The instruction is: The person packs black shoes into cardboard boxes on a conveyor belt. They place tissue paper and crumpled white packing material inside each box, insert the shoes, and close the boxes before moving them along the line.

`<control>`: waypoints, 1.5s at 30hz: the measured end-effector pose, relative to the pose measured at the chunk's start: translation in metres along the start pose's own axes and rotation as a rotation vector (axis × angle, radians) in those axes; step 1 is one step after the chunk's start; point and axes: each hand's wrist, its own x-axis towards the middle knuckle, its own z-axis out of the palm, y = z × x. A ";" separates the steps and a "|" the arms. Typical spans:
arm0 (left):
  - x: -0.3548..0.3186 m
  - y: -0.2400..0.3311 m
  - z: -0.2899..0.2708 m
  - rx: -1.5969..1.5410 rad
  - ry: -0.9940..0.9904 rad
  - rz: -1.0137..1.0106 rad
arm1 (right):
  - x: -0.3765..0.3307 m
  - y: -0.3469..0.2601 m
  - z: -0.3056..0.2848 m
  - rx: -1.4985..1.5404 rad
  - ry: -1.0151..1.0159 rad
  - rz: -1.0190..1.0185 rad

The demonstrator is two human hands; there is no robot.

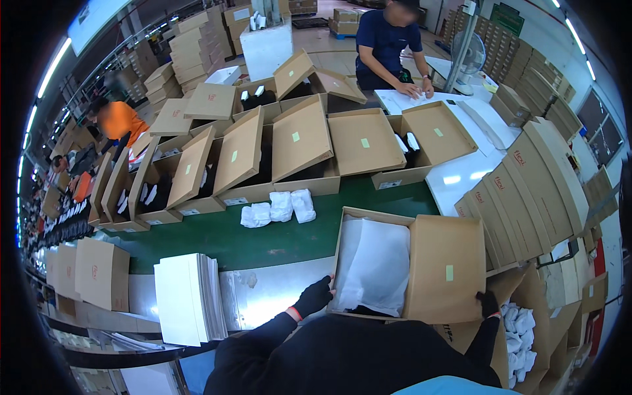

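Note:
An open shoe-box-style cardboard box (337,263) lies in front of me, its lid (446,253) folded out to the right with a small green sticker on it. White tissue paper (374,260) covers most of the inside; something black shows at the near edge. My left hand (313,297), in a black glove with bare fingertips, grips the box's left wall near its front corner. At the lid's near right corner, my right hand (488,305) is closed on the edge, some fingers hidden. Small white wrapped bundles (281,207) rest on the green surface beyond the box.
Open cartons (303,138) line the far side of the green belt (263,247). White sheets (187,296) are stacked left. An open carton of white bundles (520,339) stands right, below stacked flat boxes (526,178). One person (388,49) works across the table, another in orange (122,122) far left.

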 end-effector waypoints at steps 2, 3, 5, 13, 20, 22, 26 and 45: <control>0.005 0.007 0.011 -0.195 -0.148 -0.019 | 0.030 0.017 -0.030 -0.114 0.188 -0.126; 0.005 0.028 0.015 -0.320 -0.256 -0.094 | 0.031 0.000 -0.047 -0.102 0.347 -0.224; 0.004 0.031 0.037 -0.370 -0.310 -0.057 | 0.001 -0.099 -0.085 -0.195 0.458 -0.388; 0.093 0.049 -0.023 -0.490 0.196 -0.049 | -0.121 -0.273 0.003 0.092 -0.269 -0.728; 0.115 0.052 -0.003 -0.412 0.032 -0.171 | -0.105 -0.152 0.146 0.011 0.292 -0.606; 0.113 0.065 0.000 -0.437 0.041 -0.165 | -0.086 -0.097 0.176 0.248 0.470 -0.221; 0.121 0.041 0.006 -0.579 0.007 -0.168 | -0.099 -0.079 0.169 1.369 -0.400 0.296; 0.213 0.127 0.136 -0.924 -0.414 -0.069 | -0.031 -0.092 0.097 1.518 0.148 -0.046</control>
